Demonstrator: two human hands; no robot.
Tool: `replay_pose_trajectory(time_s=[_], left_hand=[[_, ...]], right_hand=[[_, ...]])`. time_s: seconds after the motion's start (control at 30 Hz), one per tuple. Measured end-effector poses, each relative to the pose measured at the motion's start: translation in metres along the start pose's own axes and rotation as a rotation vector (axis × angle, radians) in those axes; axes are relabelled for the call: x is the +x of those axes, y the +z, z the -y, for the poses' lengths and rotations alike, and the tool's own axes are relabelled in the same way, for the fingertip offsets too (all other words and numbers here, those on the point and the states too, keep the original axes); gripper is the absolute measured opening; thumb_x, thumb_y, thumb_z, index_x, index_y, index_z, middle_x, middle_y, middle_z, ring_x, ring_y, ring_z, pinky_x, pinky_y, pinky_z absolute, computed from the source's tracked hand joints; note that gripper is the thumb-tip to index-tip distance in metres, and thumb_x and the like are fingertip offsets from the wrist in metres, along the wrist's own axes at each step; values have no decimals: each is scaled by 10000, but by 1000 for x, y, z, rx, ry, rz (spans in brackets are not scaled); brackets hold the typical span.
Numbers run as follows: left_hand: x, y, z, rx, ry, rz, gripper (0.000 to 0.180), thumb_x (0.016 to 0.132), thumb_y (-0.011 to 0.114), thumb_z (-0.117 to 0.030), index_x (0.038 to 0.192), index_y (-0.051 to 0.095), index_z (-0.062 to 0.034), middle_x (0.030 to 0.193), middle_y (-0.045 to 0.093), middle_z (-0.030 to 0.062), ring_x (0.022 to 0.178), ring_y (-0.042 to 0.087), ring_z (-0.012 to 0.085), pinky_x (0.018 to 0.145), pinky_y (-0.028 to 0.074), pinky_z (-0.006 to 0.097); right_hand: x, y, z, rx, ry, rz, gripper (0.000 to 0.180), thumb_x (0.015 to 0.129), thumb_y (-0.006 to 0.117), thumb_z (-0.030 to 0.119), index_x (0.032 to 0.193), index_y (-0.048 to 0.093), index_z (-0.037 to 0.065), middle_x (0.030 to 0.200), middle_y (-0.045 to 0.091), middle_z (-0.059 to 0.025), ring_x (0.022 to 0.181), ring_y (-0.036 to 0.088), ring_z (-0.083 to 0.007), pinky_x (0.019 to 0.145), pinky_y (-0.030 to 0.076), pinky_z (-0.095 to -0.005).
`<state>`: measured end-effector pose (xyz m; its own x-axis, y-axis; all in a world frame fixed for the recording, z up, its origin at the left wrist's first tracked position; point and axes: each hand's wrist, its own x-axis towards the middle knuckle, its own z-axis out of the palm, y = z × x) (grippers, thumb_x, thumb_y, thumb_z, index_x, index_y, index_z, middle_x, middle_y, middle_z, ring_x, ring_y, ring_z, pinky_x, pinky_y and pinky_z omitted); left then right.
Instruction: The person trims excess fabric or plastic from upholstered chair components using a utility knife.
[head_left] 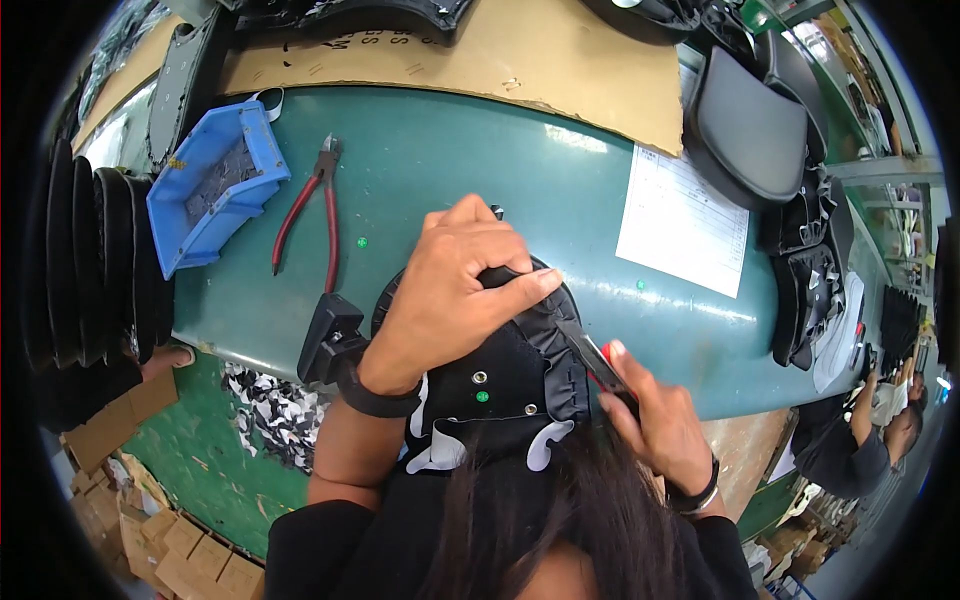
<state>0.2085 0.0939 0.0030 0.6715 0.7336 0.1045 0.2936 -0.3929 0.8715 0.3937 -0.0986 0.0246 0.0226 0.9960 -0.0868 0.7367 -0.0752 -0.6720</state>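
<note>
A black padded piece (507, 362) with a gathered cover edge and metal-ringed holes lies at the table's near edge, against my body. My left hand (455, 290) is closed over its far end, pinching black material between thumb and forefinger. A small dark piece with a shiny tip pokes out beyond the knuckles; what it belongs to is hidden. My right hand (655, 415) grips a red-and-black-handled tool (597, 365), its grey metal end against the gathered edge on the right side. White strips (440, 450) hang from the pad's near end.
Red-handled cutting pliers (322, 205) and a blue bin (215, 190) of small pieces lie left. Cardboard (560, 70) covers the back. A printed sheet (683, 222) and black pads (750, 120) are right. More black pads (95, 255) stand far left. Another person (850, 440) is far right.
</note>
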Motion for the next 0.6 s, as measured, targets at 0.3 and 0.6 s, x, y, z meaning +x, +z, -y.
replay_pose_trajectory(time_s=[0.3,0.6], left_hand=[[-23,13,0,215,145,78,275,738,776,-190,633,555,-66,656,512,29,777,481,213,884,321,389],[-24,-6,5,-659,-112,-199,252,817,690,-134,625,559,-35,648,479,-2,771,535,173,763,409,362]], right_hand=[[14,-12,-3,-60,-41,-109,548,900,663,230,1415,483,182,766,649,-101,579,590,-353,509,445,-433],[2,-13,3,-264,15,211,581,900,665,285,1435,459,190,658,556,-81,524,561,-329,498,412,-435]])
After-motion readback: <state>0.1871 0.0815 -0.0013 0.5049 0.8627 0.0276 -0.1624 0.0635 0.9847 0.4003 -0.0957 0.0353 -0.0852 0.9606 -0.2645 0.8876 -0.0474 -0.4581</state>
